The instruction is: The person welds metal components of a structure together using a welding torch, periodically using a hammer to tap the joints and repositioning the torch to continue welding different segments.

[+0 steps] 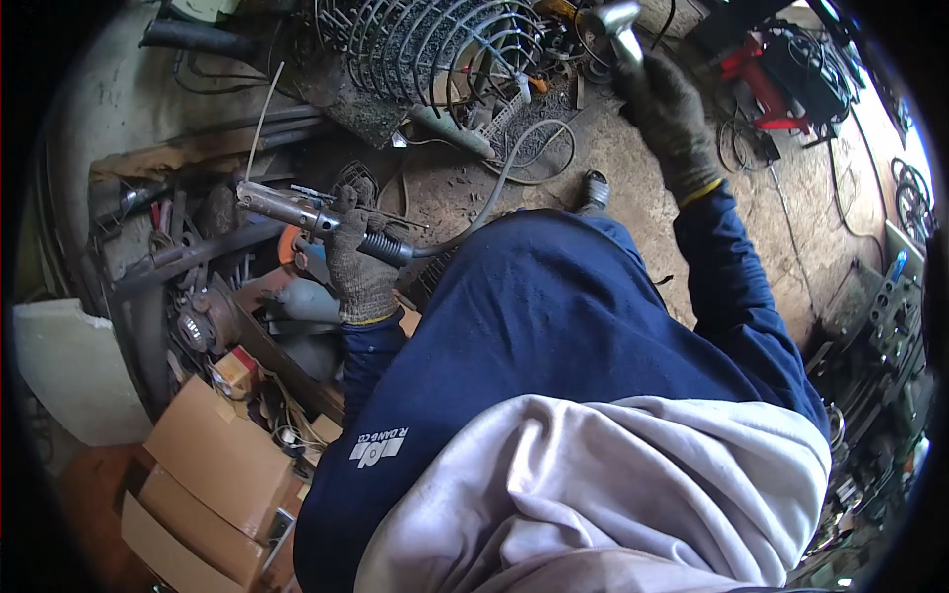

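Note:
My left hand (pixel 361 267), in a grey knit work glove, is closed around a welding electrode holder (pixel 287 206). A thin pale welding rod (pixel 264 121) sticks up from its far end. A spring sleeve and a grey cable (pixel 481 219) trail from the other end across my leg. Up at the right, my right hand (pixel 677 124), gloved too, grips a shiny silver metal tool (pixel 623 30) with a wide rounded head. The glove hides its lower part, so I cannot tell its exact kind. Beyond my hands lies a round cage of curved metal bars (pixel 425 49).
A red and black machine (pixel 776 84) with cables stands at the far right. Metal pipes and scrap (pixel 198 257) crowd the left, above an open cardboard box (pixel 213 460). Metal parts (pixel 880 336) line the right edge. A cable loop (pixel 554 148) lies on the floor.

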`<state>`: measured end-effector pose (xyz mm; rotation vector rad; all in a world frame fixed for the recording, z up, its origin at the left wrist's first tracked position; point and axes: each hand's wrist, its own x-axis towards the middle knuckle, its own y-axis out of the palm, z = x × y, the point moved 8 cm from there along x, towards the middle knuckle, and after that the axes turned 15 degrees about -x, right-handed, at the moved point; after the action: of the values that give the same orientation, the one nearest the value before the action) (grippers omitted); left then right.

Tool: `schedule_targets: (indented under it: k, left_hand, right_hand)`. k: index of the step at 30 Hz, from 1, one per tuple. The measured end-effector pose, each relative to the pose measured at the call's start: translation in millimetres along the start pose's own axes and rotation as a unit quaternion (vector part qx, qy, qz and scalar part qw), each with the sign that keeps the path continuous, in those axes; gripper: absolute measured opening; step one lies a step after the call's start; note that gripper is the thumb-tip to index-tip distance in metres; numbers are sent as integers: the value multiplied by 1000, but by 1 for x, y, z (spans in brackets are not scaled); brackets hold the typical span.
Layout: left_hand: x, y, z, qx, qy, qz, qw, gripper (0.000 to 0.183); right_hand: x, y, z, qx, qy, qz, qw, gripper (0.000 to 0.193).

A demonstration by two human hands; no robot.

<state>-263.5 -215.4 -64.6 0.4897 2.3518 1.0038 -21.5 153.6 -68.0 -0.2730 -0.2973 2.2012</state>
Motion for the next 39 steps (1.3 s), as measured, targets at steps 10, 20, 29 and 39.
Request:
schedule_targets:
  k: [10,20,29,39]
  left_hand:
    - [-24,27,18,-76,19,-32,996,45]
    - [-55,48,28,-62,61,-82,993,47]
    - [-71,86,36,-31,136,-117,983,50]
    - [-31,82,51,-52,35,-19,998,55]
  right_hand:
    - [173,-80,161,-543,-190,-44,817,37]
    - [355,6,159,-582,-303,113,746,55]
    - [292,31,201,-605,-358,-12,711,50]
    - [8,79,167,-158,-475,240,831,42]
